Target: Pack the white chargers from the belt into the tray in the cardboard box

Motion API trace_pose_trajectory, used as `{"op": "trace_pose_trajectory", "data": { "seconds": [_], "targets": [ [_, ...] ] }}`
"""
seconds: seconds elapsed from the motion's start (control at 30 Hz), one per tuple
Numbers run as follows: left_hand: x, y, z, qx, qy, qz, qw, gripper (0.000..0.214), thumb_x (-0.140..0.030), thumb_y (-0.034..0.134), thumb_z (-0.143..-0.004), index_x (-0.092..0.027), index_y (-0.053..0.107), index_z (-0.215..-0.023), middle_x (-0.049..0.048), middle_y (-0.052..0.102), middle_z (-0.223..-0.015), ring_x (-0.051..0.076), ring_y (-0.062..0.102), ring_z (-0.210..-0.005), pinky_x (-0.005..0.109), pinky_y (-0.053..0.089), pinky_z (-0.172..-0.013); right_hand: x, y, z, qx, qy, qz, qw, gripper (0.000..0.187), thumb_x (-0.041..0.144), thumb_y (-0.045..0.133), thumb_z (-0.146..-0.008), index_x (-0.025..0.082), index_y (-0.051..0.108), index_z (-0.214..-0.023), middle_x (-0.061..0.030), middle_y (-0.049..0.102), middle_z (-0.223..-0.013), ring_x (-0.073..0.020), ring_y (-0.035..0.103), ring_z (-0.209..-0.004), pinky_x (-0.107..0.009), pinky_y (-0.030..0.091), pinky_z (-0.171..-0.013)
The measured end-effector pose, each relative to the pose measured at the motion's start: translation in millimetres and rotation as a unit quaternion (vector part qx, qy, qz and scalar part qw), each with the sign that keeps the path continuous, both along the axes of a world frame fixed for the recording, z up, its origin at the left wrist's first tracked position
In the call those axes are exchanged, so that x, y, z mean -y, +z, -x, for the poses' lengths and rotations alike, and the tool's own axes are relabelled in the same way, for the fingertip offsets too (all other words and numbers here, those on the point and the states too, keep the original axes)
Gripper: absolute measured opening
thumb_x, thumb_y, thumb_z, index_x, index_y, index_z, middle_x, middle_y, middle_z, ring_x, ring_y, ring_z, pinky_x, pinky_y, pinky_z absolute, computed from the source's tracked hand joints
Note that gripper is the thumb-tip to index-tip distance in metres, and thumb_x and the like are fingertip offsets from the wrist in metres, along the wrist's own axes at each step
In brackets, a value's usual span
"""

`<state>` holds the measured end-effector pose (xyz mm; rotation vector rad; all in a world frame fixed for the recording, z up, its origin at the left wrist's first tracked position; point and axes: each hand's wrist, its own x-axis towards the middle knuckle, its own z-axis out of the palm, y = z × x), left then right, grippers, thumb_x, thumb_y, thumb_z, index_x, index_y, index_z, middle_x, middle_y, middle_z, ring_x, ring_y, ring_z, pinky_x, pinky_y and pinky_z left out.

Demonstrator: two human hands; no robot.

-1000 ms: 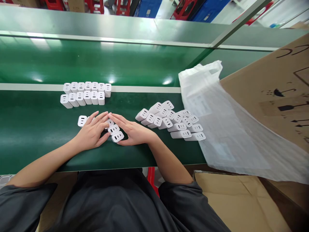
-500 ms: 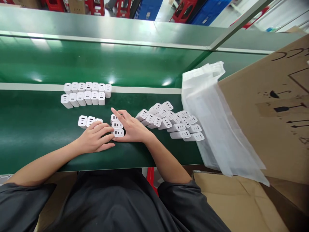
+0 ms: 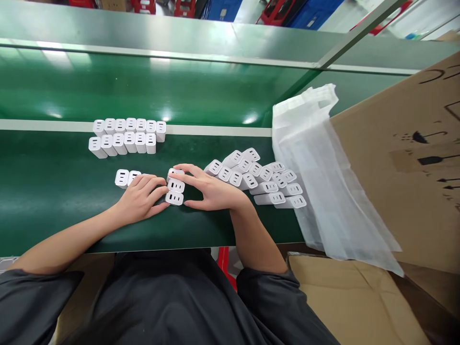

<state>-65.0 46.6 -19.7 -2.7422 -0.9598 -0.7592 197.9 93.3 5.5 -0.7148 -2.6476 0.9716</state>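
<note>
Three white charger blocks (image 3: pixel 175 186) stand in a short column between my hands, port faces up. My left hand (image 3: pixel 141 199) rests at their left side, fingers spread and fingertips close against them. It partly covers a short row of chargers (image 3: pixel 122 178) to its left. My right hand (image 3: pixel 212 189) is on the column's right, fingers stretched over the farthest block and thumb apart near the closest one. Whether either hand presses on the blocks is hard to see. Right of it lies a loose, leaning cluster of similar chargers (image 3: pixel 256 175).
Two neat rows of chargers (image 3: pixel 125 139) stand farther back on the green work surface (image 3: pixel 53 201), near a white strip (image 3: pixel 215 130). A translucent plastic bag (image 3: pixel 309 167) hangs beside a large cardboard box (image 3: pixel 402 191) at the right. A metal rail (image 3: pixel 143 36) runs along the back.
My right hand has drawn slightly right, its thumb coming out to the near right of the column and its fingers bending over the far block. My left hand stays beside the blocks.
</note>
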Motion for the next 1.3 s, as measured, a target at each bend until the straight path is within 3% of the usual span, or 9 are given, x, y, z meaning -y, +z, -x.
{"op": "trace_pose_trajectory", "data": {
  "seconds": [0.2,0.33,0.5,0.77,0.93,1.3],
  "targets": [
    [-4,3.7,6,-0.002,0.001,0.051,0.999,0.018,-0.031,0.060,-0.091,-0.019,0.057,-0.105,0.0075,0.070,-0.109,0.026,0.062,-0.101,0.041,0.041,-0.086,-1,-0.7,-6,0.028,-0.031,-0.008,0.999,0.073,0.021,0.062,-0.086,0.027,0.035,-0.153,-0.0142,0.033,-0.151,-0.0272,0.049,-0.127,-0.046,0.050,-0.101],
    [-5,5.2,7,0.000,0.014,0.057,0.998,0.012,-0.024,0.058,-0.093,-0.020,0.058,-0.104,0.0042,0.073,-0.098,0.026,0.063,-0.103,0.042,0.040,-0.090,-1,1.1,-6,0.057,-0.035,0.004,0.998,0.068,0.024,0.063,-0.087,0.028,0.039,-0.151,-0.0111,0.048,-0.137,-0.0236,0.060,-0.106,-0.039,0.055,-0.087],
    [-6,5.5,6,0.003,0.024,0.053,0.998,0.011,-0.024,0.056,-0.094,-0.019,0.061,-0.103,0.0068,0.072,-0.093,0.025,0.064,-0.104,0.042,0.042,-0.093,1,3.5,-3,0.099,-0.046,0.020,0.994,0.061,0.030,0.068,-0.087,0.024,0.048,-0.144,-0.0083,0.056,-0.125,-0.0155,0.060,-0.074,-0.034,0.054,-0.073],
    [-7,4.5,8,0.000,0.017,0.068,0.998,0.012,-0.023,0.059,-0.092,-0.018,0.063,-0.103,0.0084,0.073,-0.097,0.026,0.065,-0.107,0.044,0.043,-0.098,7,3.7,3,0.124,-0.041,-0.023,0.991,0.058,0.036,0.073,-0.085,0.023,0.053,-0.138,-0.0066,0.059,-0.118,-0.0143,0.060,-0.072,-0.029,0.048,-0.066],
    [-7,5.6,10,-0.001,0.017,0.077,0.997,0.012,-0.022,0.058,-0.092,-0.021,0.063,-0.104,0.0045,0.074,-0.092,0.026,0.066,-0.109,0.045,0.044,-0.099,9,3.8,5,0.126,-0.034,-0.062,0.989,0.054,0.037,0.072,-0.086,0.022,0.054,-0.135,-0.0063,0.059,-0.113,-0.0121,0.055,-0.065,-0.027,0.043,-0.060],
    [-8,9.9,10,0.017,0.014,0.081,0.996,0.012,-0.019,0.056,-0.093,-0.023,0.063,-0.102,0.0008,0.075,-0.089,0.025,0.066,-0.108,0.043,0.044,-0.097,12,0.5,8,0.126,-0.013,-0.071,0.989,0.065,0.044,0.075,-0.085,0.020,0.049,-0.140,-0.0074,0.057,-0.114,-0.0113,0.051,-0.063,-0.026,0.040,-0.056]
  ]
}}
